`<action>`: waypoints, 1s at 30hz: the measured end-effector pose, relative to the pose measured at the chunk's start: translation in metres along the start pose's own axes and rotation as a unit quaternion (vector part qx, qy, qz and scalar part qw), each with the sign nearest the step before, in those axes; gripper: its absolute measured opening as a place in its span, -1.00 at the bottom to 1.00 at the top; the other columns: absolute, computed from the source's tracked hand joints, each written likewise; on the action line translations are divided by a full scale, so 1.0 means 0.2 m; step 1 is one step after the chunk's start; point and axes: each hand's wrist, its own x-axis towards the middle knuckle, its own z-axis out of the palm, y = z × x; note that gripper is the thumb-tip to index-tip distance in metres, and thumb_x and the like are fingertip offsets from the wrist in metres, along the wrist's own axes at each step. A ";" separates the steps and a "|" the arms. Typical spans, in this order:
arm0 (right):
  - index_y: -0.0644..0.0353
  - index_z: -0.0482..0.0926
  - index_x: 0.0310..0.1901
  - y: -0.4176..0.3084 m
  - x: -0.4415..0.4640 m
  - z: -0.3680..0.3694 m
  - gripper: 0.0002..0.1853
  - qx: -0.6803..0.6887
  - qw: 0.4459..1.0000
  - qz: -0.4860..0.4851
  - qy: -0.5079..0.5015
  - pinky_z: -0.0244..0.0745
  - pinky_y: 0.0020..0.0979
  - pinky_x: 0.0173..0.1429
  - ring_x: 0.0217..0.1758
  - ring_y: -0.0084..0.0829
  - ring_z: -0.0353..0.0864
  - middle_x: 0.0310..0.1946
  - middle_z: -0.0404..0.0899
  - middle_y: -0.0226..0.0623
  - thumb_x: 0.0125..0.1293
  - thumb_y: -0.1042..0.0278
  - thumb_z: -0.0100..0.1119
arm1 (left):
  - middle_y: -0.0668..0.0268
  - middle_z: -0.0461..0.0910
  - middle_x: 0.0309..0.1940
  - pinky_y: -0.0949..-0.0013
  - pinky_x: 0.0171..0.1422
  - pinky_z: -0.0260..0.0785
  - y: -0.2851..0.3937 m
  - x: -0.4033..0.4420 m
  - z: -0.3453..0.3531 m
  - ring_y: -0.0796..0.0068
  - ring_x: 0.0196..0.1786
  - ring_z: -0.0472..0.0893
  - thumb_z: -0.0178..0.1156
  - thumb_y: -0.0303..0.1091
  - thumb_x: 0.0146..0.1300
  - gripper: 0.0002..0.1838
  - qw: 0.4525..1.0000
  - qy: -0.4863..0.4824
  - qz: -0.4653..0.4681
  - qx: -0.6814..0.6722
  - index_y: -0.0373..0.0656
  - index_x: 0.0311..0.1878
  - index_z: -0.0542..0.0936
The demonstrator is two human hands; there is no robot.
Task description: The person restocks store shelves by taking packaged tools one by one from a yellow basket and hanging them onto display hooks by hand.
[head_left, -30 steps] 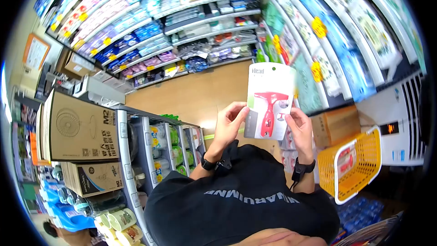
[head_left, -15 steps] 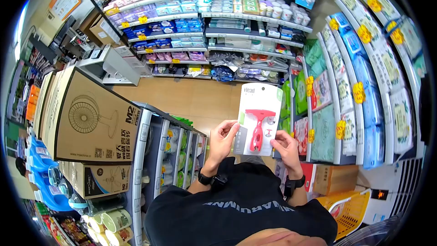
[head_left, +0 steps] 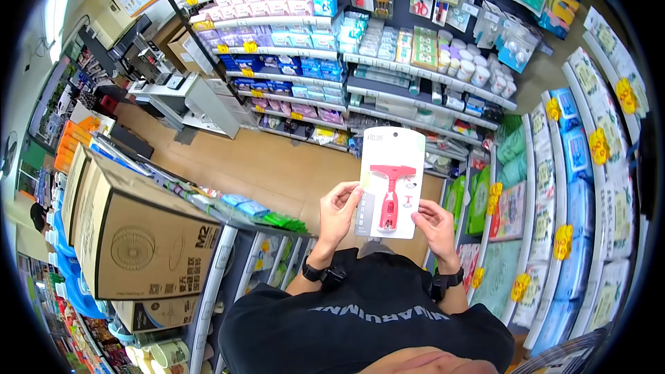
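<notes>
Red tool (head_left: 389,211): mounted on a white card pack (head_left: 392,183), upright between the two hands, its wide head uppermost.
Left hand (head_left: 338,215): fingertips and thumb pinching the pack's near-side edge.
Right hand (head_left: 436,227): pinching the opposite edge, slightly lower.
Grip: likely light, since only the edges are held; if one hand slackens, the pack could pivot towards the other, and if both do, it could drop to the floor (head_left: 312,173) below the hands.
Card: uneven squeezing from the two sides might bow or crease it.
Green packets (head_left: 478,201): beyond and to the right of the right hand; a wide swing that way could brush them.
Fan carton (head_left: 152,235): well left of the left hand; a careless elbow might nudge it.
Small print: too fine to read, so a detail could be misread.
</notes>
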 end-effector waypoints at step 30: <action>0.37 0.45 0.22 0.05 1.57 0.00 -0.62 -0.027 0.993 0.016 -0.115 0.52 -0.50 0.14 0.01 -0.57 0.65 -0.06 0.70 -0.22 0.40 0.56 0.23 | 0.30 0.59 -0.05 0.54 0.07 0.46 -0.12 1.35 -0.10 0.63 -0.06 0.61 0.16 -0.60 0.40 -0.61 0.996 0.074 0.053 0.007 -0.38 0.27 0.50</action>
